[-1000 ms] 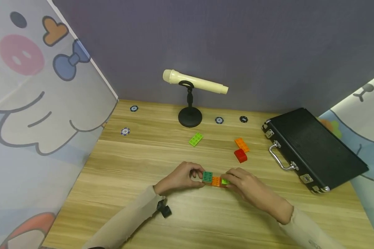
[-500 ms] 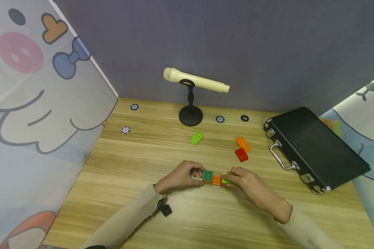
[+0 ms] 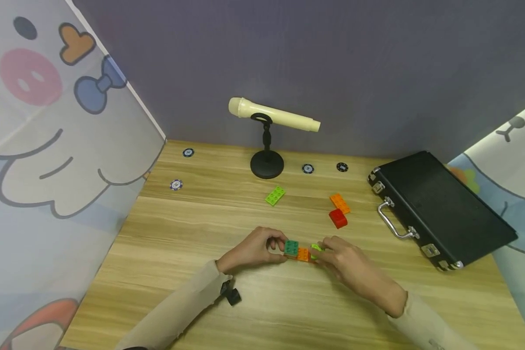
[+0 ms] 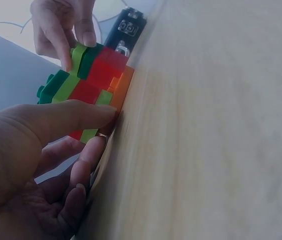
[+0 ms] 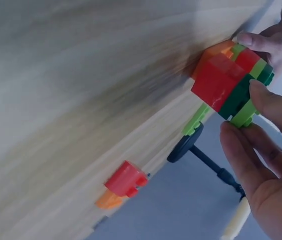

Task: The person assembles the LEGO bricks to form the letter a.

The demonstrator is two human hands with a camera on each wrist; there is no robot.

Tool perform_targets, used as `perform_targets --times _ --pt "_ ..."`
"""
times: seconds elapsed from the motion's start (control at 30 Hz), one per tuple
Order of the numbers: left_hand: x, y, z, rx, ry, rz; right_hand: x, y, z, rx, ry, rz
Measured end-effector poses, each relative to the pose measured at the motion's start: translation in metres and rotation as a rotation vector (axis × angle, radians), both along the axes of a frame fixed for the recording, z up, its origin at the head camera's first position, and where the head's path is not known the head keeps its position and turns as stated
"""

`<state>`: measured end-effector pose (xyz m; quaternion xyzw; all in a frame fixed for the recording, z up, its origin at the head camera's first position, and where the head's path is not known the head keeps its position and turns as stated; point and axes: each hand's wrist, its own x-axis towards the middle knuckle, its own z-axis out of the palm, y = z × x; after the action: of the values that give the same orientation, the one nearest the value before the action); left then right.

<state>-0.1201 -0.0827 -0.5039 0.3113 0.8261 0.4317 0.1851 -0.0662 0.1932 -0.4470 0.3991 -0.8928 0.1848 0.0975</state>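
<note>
A toy brick model stands on the wooden table, built on an orange base brick [image 3: 303,254]. Its left stack, layered in light green and red, is topped by a dark green brick [image 3: 291,248]. My left hand [image 3: 255,248] grips this stack low down, thumb on the near side in the left wrist view. On the right stack, a red brick [image 5: 218,82] carries another dark green brick [image 5: 235,96]. At its top is a light green brick [image 5: 244,114], pinched between the thumb and fingers of my right hand [image 3: 350,265].
Beyond the hands lie a flat light green brick [image 3: 275,196], an orange brick [image 3: 340,202] and a red brick [image 3: 338,218]. A microphone [image 3: 280,116] on a black stand [image 3: 267,164] is at the back among several poker chips. A black case [image 3: 442,209] occupies the right side.
My right fingers have shifted slightly, and the light green brick they pinch shows at a slightly different angle. The left hand keeps its grip in place.
</note>
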Motion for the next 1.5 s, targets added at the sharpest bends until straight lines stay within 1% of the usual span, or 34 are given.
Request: perform_targets --times 0.13,0.37,0.5,0.7,0.87,1.03,1.17,1.37,1.5 --pt "-0.001 0.001 0.001 -0.004 -0.003 0.007 -0.002 0.001 0.0 -0.039 -0.027 -0.012" --pt "-0.003 0.001 0.003 -0.001 -0.008 0.004 -0.002 0.004 -0.002 -0.034 -0.016 -0.009" --pt "-0.003 0.0 0.004 -0.006 -0.01 0.006 -0.002 0.004 -0.005 -0.062 -0.036 -0.012" --pt "-0.001 -0.001 0.001 -0.018 -0.009 -0.002 0.0 0.001 -0.008 -0.063 -0.041 -0.026" --pt "0.001 -0.001 -0.001 -0.017 -0.016 0.004 0.001 0.001 -0.009 -0.04 -0.009 -0.047" --pt "0.0 -0.001 0.001 -0.014 0.006 -0.003 0.0 0.006 -0.014 -0.024 0.025 -0.021" --pt "-0.001 -0.001 0.002 -0.006 0.026 -0.008 -0.001 0.007 -0.015 0.004 0.049 -0.007" --pt "-0.002 0.0 0.004 -0.013 0.019 0.007 -0.002 0.006 -0.013 -0.001 0.047 -0.01" --pt "-0.001 0.001 0.002 -0.006 0.005 0.0 0.0 0.006 -0.013 0.047 0.079 -0.005"
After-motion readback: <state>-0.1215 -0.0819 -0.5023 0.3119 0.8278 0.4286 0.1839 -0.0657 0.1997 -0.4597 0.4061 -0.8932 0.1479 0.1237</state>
